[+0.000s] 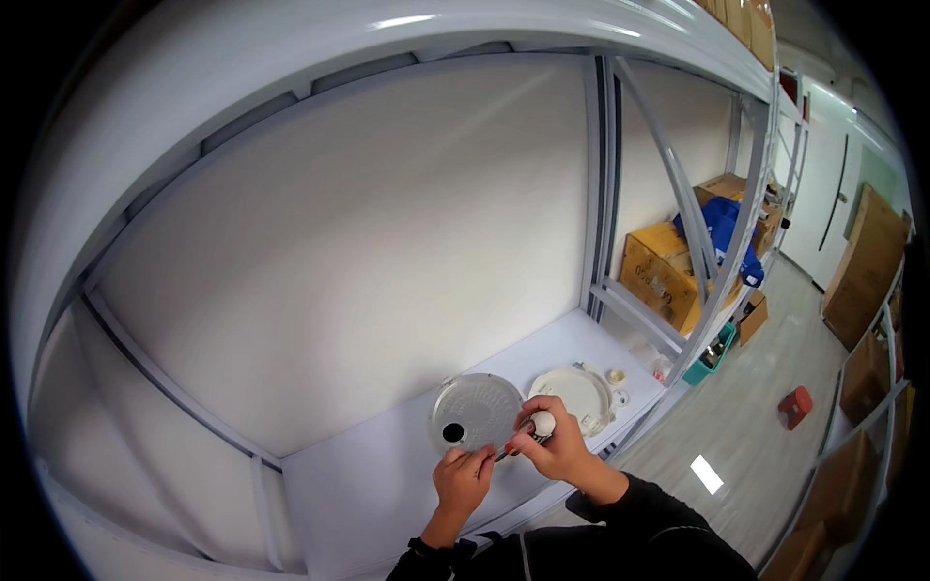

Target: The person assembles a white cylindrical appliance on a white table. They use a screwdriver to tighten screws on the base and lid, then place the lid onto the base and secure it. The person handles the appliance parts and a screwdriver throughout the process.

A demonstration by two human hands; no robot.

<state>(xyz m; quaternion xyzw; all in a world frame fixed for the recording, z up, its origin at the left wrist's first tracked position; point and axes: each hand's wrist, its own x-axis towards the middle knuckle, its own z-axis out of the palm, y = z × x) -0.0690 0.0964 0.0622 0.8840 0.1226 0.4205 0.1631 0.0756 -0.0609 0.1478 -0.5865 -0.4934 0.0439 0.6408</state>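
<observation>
My right hand (567, 455) is closed around a handheld tool with a white rounded end (543, 423) and red and dark parts lower down; its exact kind is not clear. Close to its lower tip, my left hand (463, 479) has its fingers pinched together, and what they hold is too small to make out. Just beyond both hands, a round silver-grey disc (489, 402) with a black round spot lies on the white shelf board (368, 494). A white round housing (572, 389) with a raised rim lies to its right, partly behind my right hand.
Right of the housing sit a small cream round piece (617, 376) and a clear ring (622, 397). Grey rack posts (598, 184) and a beam overhead frame the board. Farther right are a cardboard box (659, 276), a teal bin (710, 355) and a red stool (795, 408).
</observation>
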